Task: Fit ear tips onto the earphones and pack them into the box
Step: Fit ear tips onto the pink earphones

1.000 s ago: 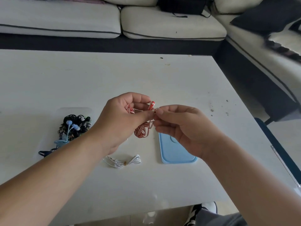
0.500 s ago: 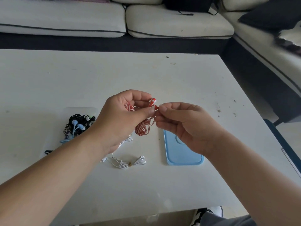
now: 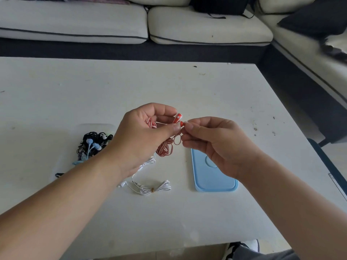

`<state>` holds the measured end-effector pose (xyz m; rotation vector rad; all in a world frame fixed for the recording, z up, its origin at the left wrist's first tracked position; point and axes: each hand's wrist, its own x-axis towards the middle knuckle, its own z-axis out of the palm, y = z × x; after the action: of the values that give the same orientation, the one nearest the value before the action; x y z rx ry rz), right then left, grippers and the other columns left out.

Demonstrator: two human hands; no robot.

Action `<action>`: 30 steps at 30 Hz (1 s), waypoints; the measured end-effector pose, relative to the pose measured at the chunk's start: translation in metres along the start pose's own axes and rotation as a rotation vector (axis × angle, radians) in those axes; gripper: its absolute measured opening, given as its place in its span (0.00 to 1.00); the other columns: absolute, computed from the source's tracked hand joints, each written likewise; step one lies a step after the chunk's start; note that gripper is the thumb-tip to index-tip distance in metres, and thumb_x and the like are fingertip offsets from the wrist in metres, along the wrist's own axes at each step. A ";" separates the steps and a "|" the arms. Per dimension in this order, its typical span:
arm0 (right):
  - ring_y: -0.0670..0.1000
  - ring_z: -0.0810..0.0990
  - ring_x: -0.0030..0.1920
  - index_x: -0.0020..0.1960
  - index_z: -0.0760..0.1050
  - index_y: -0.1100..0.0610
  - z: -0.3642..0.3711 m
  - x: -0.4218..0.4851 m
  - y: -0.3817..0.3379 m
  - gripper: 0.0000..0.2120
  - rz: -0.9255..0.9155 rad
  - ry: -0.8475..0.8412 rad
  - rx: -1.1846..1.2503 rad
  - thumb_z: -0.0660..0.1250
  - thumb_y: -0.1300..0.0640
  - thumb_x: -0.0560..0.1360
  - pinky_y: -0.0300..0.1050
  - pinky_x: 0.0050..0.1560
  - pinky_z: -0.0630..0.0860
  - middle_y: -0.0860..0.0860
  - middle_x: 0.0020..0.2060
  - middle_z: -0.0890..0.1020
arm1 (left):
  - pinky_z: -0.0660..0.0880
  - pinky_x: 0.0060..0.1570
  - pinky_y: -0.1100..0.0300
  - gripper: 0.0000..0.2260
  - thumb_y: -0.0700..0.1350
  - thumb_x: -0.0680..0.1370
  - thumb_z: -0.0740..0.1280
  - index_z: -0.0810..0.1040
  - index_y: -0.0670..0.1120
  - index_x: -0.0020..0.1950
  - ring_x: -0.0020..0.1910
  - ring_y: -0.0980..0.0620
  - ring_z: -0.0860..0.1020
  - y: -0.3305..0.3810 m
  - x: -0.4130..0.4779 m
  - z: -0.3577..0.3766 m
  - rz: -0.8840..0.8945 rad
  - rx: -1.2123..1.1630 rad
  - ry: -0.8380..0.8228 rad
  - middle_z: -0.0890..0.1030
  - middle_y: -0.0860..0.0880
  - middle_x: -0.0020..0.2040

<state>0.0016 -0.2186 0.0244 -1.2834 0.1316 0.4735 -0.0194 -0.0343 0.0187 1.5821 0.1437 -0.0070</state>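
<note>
Above the white table (image 3: 206,94), my left hand (image 3: 142,136) grips a pair of red earphones (image 3: 177,119); their coiled red cable (image 3: 165,148) hangs below my fingers. One red earbud sticks up past my thumb. My right hand (image 3: 214,143) pinches a small white ear tip (image 3: 185,122) against the end of the other red earbud. A clear box (image 3: 65,147) holding several black and blue earphones (image 3: 93,144) lies at the left, partly behind my left forearm. Its light blue lid (image 3: 214,182) lies flat under my right wrist.
A white pair of earphones (image 3: 152,187) with a tied cable lies on the table between my forearms. Cream sofa cushions (image 3: 206,25) run along the far side and the right. A shoe (image 3: 242,248) shows below the table's near edge.
Both hands have stayed together over the table's middle. The white ear tip in my right fingers now shows at the red earbud's end. The camera view has shifted slightly.
</note>
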 end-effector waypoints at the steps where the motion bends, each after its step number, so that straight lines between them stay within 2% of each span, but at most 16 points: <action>1: 0.53 0.85 0.38 0.50 0.81 0.70 0.000 0.000 0.000 0.05 -0.012 -0.001 -0.013 0.70 0.68 0.76 0.41 0.41 0.83 0.60 0.39 0.85 | 0.82 0.44 0.62 0.13 0.36 0.74 0.78 0.85 0.47 0.56 0.45 0.53 0.86 0.000 0.000 0.000 0.001 0.001 0.006 0.88 0.50 0.46; 5: 0.54 0.85 0.39 0.48 0.82 0.68 0.001 0.000 0.002 0.04 -0.062 0.012 -0.042 0.71 0.67 0.77 0.42 0.43 0.83 0.60 0.40 0.86 | 0.83 0.47 0.57 0.12 0.37 0.73 0.78 0.85 0.48 0.54 0.48 0.48 0.87 -0.001 0.001 0.000 0.006 0.000 0.029 0.88 0.50 0.46; 10: 0.55 0.85 0.39 0.47 0.83 0.67 0.003 0.001 0.005 0.03 -0.104 0.036 -0.083 0.71 0.66 0.77 0.43 0.44 0.83 0.61 0.40 0.86 | 0.83 0.51 0.54 0.12 0.38 0.73 0.79 0.85 0.49 0.53 0.48 0.49 0.87 -0.001 0.000 0.001 0.009 0.016 0.050 0.88 0.49 0.47; 15: 0.56 0.85 0.40 0.47 0.83 0.68 0.006 0.000 0.009 0.03 -0.161 0.098 -0.159 0.72 0.67 0.77 0.45 0.45 0.84 0.62 0.40 0.86 | 0.83 0.43 0.59 0.11 0.37 0.73 0.78 0.85 0.48 0.53 0.42 0.52 0.86 -0.001 -0.002 0.002 0.007 0.033 0.053 0.88 0.48 0.45; 19: 0.57 0.86 0.39 0.47 0.84 0.67 0.010 -0.001 0.011 0.03 -0.175 0.152 -0.184 0.73 0.66 0.76 0.48 0.48 0.85 0.62 0.38 0.86 | 0.84 0.42 0.50 0.10 0.38 0.73 0.79 0.85 0.49 0.52 0.43 0.47 0.86 -0.001 -0.002 0.002 0.035 0.075 0.052 0.88 0.49 0.44; 22: 0.57 0.86 0.38 0.47 0.84 0.65 0.013 -0.003 0.011 0.02 -0.183 0.179 -0.189 0.74 0.66 0.76 0.49 0.48 0.85 0.61 0.37 0.87 | 0.83 0.38 0.54 0.08 0.39 0.73 0.79 0.85 0.49 0.50 0.39 0.50 0.85 0.001 -0.003 0.003 0.080 0.116 0.059 0.87 0.52 0.42; 26: 0.57 0.87 0.38 0.46 0.85 0.62 0.018 -0.005 0.016 0.02 -0.222 0.236 -0.268 0.73 0.64 0.76 0.43 0.39 0.83 0.58 0.37 0.87 | 0.80 0.29 0.57 0.07 0.38 0.74 0.79 0.85 0.47 0.48 0.33 0.55 0.80 0.000 -0.007 0.005 0.083 0.106 0.089 0.86 0.50 0.40; 30: 0.53 0.86 0.42 0.51 0.86 0.60 0.024 -0.007 0.023 0.06 -0.213 0.198 -0.264 0.71 0.64 0.78 0.50 0.47 0.84 0.56 0.43 0.88 | 0.81 0.31 0.55 0.06 0.40 0.74 0.79 0.85 0.49 0.46 0.34 0.54 0.80 0.001 -0.005 0.004 0.082 0.114 0.132 0.86 0.52 0.40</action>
<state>-0.0179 -0.1936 0.0134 -1.5835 0.0987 0.1838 -0.0240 -0.0385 0.0199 1.7016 0.1843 0.1561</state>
